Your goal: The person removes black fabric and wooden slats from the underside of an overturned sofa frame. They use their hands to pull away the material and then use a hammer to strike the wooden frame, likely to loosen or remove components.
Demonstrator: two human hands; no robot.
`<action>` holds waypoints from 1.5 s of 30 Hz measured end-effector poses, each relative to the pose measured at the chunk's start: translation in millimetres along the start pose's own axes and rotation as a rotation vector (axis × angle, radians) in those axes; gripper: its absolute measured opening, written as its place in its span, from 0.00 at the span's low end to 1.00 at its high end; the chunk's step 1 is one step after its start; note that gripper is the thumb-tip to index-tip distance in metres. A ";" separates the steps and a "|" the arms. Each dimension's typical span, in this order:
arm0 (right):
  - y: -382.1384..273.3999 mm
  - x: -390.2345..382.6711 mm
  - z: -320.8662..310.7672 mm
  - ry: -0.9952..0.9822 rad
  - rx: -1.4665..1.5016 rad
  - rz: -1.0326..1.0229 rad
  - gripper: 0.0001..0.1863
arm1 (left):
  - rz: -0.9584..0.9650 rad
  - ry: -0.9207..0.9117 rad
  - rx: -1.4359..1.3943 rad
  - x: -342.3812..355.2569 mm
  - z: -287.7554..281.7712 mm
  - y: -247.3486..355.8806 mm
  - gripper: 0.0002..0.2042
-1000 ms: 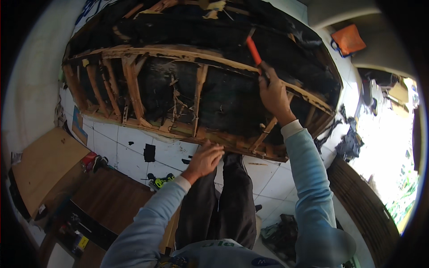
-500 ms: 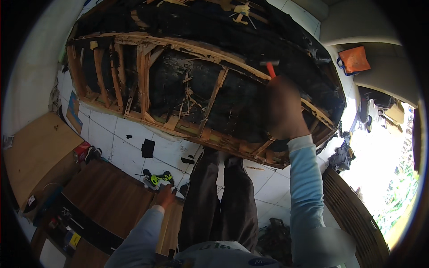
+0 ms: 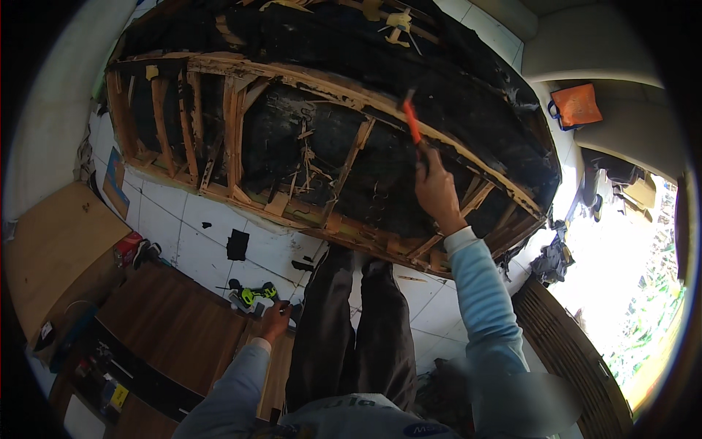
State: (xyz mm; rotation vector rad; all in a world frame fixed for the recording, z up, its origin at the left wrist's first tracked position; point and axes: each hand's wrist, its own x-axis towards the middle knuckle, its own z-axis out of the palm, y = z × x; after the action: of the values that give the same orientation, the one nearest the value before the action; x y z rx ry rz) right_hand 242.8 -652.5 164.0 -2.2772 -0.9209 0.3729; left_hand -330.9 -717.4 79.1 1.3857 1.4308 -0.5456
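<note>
My right hand (image 3: 436,188) is closed round the dark grip of a hammer (image 3: 412,121) with a red shaft. Its head is raised at the far rail of a worn wooden furniture frame (image 3: 232,139); whether it touches the wood I cannot tell. Black cloth covers the frame's far part and backs its openings, where splintered wood hangs. Low on the left, my left hand (image 3: 275,322) is closed beside a green and black cordless drill (image 3: 256,293). Something small and dark shows at its fingers, too small to name.
A brown wooden cabinet (image 3: 172,314) stands at the left, with a tan board (image 3: 58,238) beyond it. Black cloth scraps (image 3: 237,245) lie on the white floor tiles. An orange bag (image 3: 576,105) is at the far right, and a slatted wooden panel (image 3: 574,351) at the near right.
My right hand has moved left with the hammer, which now comes into clearer view along the far rail. My left hand stays beside the drill.
</note>
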 end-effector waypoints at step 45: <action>-45.7 -14.6 82.9 0.046 0.268 0.228 0.15 | -0.190 -0.034 -0.154 18.1 -39.3 -32.6 0.21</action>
State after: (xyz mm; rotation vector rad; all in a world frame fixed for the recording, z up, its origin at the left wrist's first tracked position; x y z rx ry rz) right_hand 169.5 -599.6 132.1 -2.1355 -0.5515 0.5081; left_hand -371.0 -683.0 67.5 1.1221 1.5531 -0.5647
